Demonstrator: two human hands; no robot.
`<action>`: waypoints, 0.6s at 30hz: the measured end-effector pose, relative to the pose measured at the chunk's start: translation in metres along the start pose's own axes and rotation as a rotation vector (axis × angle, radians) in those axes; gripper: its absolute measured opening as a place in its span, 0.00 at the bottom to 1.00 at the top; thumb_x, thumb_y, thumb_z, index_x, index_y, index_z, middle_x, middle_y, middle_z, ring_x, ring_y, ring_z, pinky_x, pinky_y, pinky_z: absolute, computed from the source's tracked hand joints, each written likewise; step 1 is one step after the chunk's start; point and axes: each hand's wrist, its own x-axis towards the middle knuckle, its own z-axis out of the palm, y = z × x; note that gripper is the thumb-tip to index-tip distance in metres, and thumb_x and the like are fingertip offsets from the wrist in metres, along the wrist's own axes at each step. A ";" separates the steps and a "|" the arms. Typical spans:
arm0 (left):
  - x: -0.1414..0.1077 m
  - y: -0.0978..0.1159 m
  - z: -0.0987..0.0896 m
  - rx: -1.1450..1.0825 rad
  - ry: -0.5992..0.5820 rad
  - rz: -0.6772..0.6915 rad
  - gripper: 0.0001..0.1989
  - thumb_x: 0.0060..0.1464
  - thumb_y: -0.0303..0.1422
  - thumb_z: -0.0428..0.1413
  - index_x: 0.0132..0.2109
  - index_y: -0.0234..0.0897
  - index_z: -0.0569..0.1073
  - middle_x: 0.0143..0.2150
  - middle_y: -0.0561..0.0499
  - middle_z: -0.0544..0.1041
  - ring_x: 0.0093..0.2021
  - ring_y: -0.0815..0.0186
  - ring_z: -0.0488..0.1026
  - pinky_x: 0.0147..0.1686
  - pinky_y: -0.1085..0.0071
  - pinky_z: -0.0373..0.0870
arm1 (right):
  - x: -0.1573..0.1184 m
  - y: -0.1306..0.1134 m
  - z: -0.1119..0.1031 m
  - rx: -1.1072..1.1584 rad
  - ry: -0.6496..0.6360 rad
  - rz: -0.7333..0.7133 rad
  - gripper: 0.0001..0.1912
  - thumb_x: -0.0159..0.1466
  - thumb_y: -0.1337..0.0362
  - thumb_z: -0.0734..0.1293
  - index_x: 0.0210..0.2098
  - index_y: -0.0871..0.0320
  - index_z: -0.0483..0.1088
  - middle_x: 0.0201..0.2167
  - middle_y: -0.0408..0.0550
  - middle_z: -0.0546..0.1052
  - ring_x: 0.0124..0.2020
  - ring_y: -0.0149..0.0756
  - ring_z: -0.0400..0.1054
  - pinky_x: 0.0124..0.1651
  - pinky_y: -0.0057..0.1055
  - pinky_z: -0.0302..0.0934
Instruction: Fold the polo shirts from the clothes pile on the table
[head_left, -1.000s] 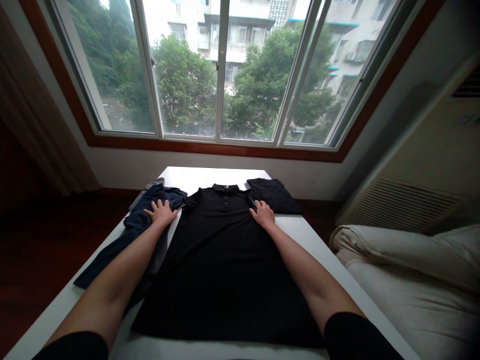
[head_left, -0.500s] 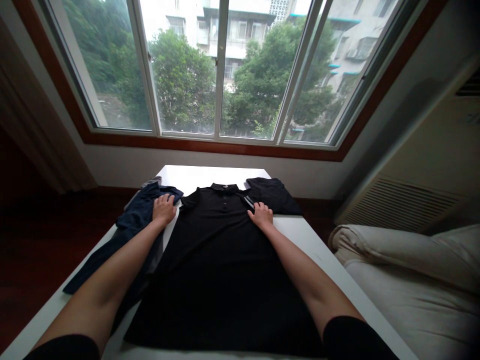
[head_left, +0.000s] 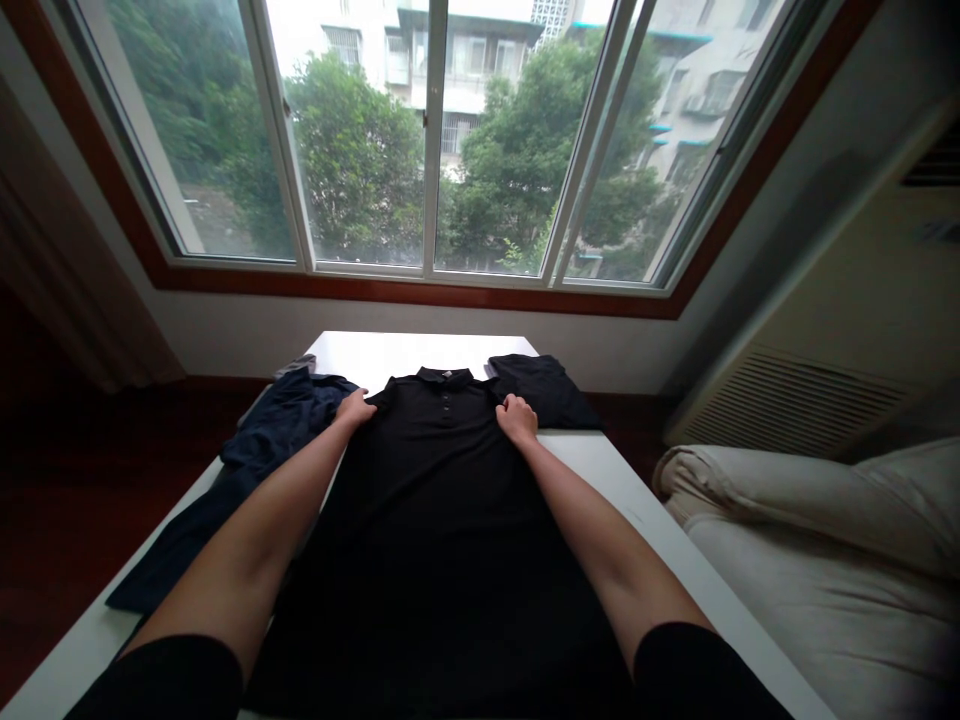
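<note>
A black polo shirt point(head_left: 442, 510) lies spread out front side up, its collar toward the window and its hem toward me. My left hand point(head_left: 355, 409) is closed on the edge of the sleeve at the left. At the other side, my right hand point(head_left: 517, 418) has its fingers curled around the right sleeve's edge. Close beside my left hand and forearm is a heap of dark blue clothing point(head_left: 289, 420). Just beyond my right hand sits a folded dark garment point(head_left: 551, 390). The fingertips of both hands are partly hidden.
The white table point(head_left: 600, 490) reaches almost to the wall below the window point(head_left: 427, 140). A light-coloured sofa point(head_left: 810, 530) stands along the right, with a large pale appliance point(head_left: 847, 300) behind it. A curtain point(head_left: 75, 260) hangs at the left.
My left hand has moved right, from the blue clothing onto the shirt's left sleeve, and closed. My right hand has curled its fingers on the right sleeve. The view has shifted slightly.
</note>
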 end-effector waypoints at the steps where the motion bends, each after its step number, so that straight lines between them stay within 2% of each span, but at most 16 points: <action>1: 0.001 -0.001 -0.002 -0.009 0.016 0.009 0.27 0.55 0.35 0.61 0.61 0.40 0.72 0.58 0.43 0.79 0.56 0.53 0.77 0.50 0.67 0.70 | 0.005 0.003 -0.002 0.050 0.002 0.007 0.14 0.70 0.60 0.59 0.47 0.57 0.74 0.47 0.56 0.77 0.47 0.45 0.70 0.49 0.35 0.59; 4: 0.003 -0.008 -0.012 -0.031 0.073 0.007 0.15 0.59 0.33 0.56 0.53 0.41 0.76 0.52 0.48 0.81 0.51 0.58 0.77 0.47 0.70 0.70 | 0.020 0.018 -0.007 0.210 0.045 0.052 0.14 0.69 0.61 0.59 0.46 0.56 0.74 0.42 0.53 0.79 0.43 0.45 0.71 0.47 0.33 0.59; 6: 0.003 -0.017 -0.024 -0.032 0.117 -0.021 0.12 0.61 0.32 0.54 0.49 0.38 0.77 0.49 0.47 0.81 0.48 0.59 0.76 0.46 0.69 0.69 | 0.030 0.032 -0.009 0.316 0.099 0.111 0.14 0.68 0.61 0.58 0.45 0.56 0.74 0.41 0.52 0.80 0.43 0.44 0.71 0.47 0.32 0.59; 13: 0.001 -0.052 -0.068 0.011 0.241 -0.082 0.11 0.65 0.31 0.51 0.50 0.29 0.72 0.49 0.46 0.77 0.47 0.62 0.69 0.49 0.70 0.65 | 0.050 0.072 -0.009 0.418 0.169 0.235 0.20 0.66 0.61 0.56 0.49 0.61 0.73 0.46 0.56 0.79 0.43 0.44 0.71 0.46 0.31 0.62; 16: -0.002 -0.059 -0.073 0.045 0.265 -0.104 0.10 0.64 0.29 0.51 0.49 0.28 0.72 0.50 0.44 0.75 0.49 0.60 0.68 0.53 0.66 0.65 | 0.050 0.082 -0.010 0.412 0.177 0.268 0.20 0.65 0.62 0.57 0.50 0.62 0.73 0.46 0.58 0.79 0.43 0.45 0.71 0.47 0.33 0.62; 18: -0.007 -0.061 -0.071 0.064 0.280 -0.128 0.11 0.62 0.30 0.53 0.48 0.28 0.73 0.54 0.40 0.72 0.53 0.55 0.67 0.56 0.60 0.65 | 0.048 0.083 -0.011 0.401 0.182 0.284 0.19 0.65 0.64 0.58 0.50 0.62 0.73 0.45 0.59 0.78 0.43 0.46 0.70 0.48 0.35 0.62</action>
